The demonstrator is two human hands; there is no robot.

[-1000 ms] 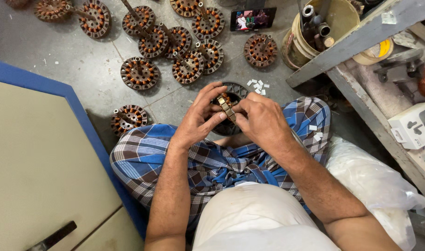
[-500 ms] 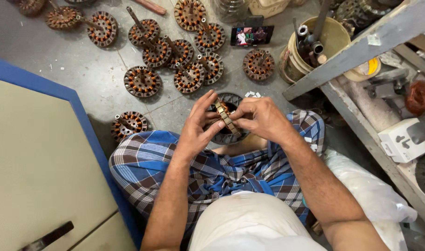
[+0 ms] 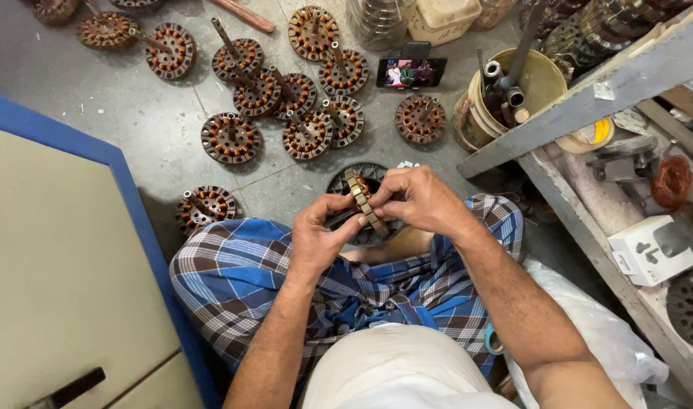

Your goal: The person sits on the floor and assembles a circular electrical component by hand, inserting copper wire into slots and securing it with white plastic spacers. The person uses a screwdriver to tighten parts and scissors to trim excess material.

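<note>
My arms and clothes

My left hand (image 3: pixel 320 238) and right hand (image 3: pixel 422 198) are bare, no rings or gloves; forearms uncovered; a white shirt (image 3: pixel 396 371) on my chest; a blue-and-brown checked wrap (image 3: pixel 233 280) across my lap.

1. We have one view only, from a camera on the person's head.
2. It looks steeply down, close over the left hand (image 3: pixel 320 238) and right hand (image 3: pixel 418 201).
3. The floor (image 3: pixel 157 129) fills the upper frame, a shelf (image 3: pixel 589 98) the right.

A motor repair workshop: copper-wound stators (image 3: pixel 231 138) litter the concrete floor (image 3: pixel 157 113) beside a bucket of tools (image 3: pixel 505 95).
</note>
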